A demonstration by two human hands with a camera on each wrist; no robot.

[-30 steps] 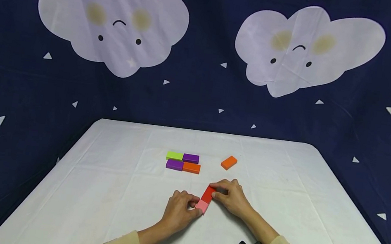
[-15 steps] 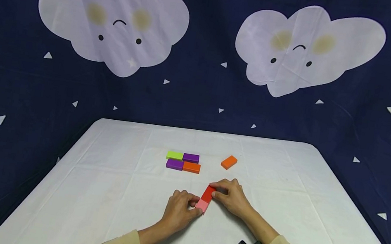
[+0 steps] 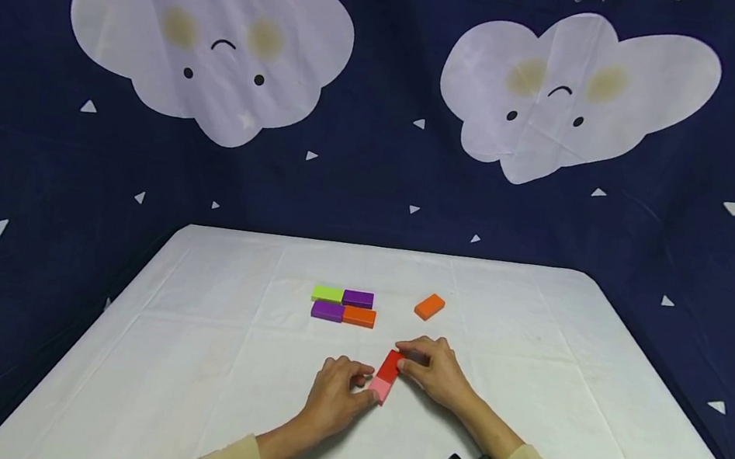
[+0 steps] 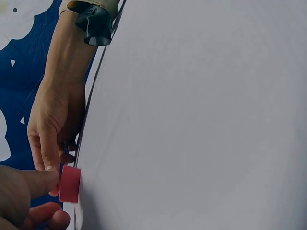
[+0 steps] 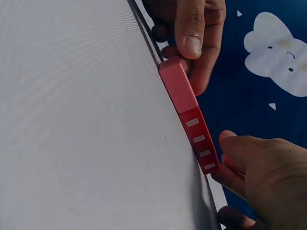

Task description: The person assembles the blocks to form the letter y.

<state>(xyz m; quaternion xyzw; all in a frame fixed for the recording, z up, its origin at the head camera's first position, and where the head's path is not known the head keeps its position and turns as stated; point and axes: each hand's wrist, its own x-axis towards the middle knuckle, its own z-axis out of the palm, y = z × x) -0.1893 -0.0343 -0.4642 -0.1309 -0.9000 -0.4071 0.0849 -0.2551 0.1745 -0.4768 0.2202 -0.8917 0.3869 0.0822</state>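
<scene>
A pink block [image 3: 379,389] and a red block [image 3: 390,367] lie end to end in a slanted row on the white table. My left hand [image 3: 335,393] is at the pink block, its thumb at the near end and its forefinger just off the left side. Around the far end of the red block are the fingers of my right hand [image 3: 434,368]. The right wrist view has a gap between the right thumb [image 5: 229,136] and the red block, while a fingertip stays at its end. Small pale marks show along the red block's side.
Farther back, a lime green block [image 3: 328,294] and a purple block [image 3: 358,299] form a row behind another purple block [image 3: 327,311] and an orange block [image 3: 358,316]. One more orange block [image 3: 429,306] lies apart on the right. A dark blue cloth with clouds hangs behind the table [image 3: 194,362].
The fingers of both hands have loosened a little: the left forefinger has drawn off the pink block and the right fingertips off the red one. The other blocks have stayed put.
</scene>
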